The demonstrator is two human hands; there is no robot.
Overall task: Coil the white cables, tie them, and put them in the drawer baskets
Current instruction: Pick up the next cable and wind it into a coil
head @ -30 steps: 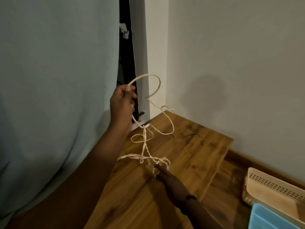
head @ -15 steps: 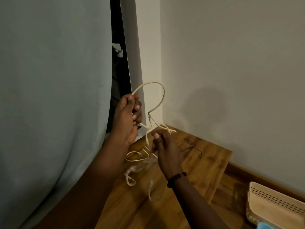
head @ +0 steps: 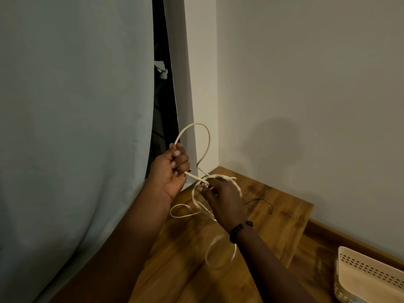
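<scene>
- Two hands worked one white cable above the wooden tabletop, close to the far left corner where the wall meets the curtain.
- Our left hand was raised and clenched round the cable; a tall loop rose from the top of the fist and curved back down on its right.
- Our right hand, just to the right of the left and a little lower, pinched the cable where several strands crossed, with one strand arching over its knuckles.
- More of the cable hung below our hands: a flat loop lay near the left forearm, and a blurred loop dangled beside the right wrist, nearer to us.
- We wore a dark beaded bracelet on the right wrist.
- A thin black wire lay on the tabletop to the right of our right hand.
- A cream perforated basket sat at the near right, well apart from the cable and holding none of it.
- A pale curtain filled the left side, with a dark gap along its right edge.
</scene>
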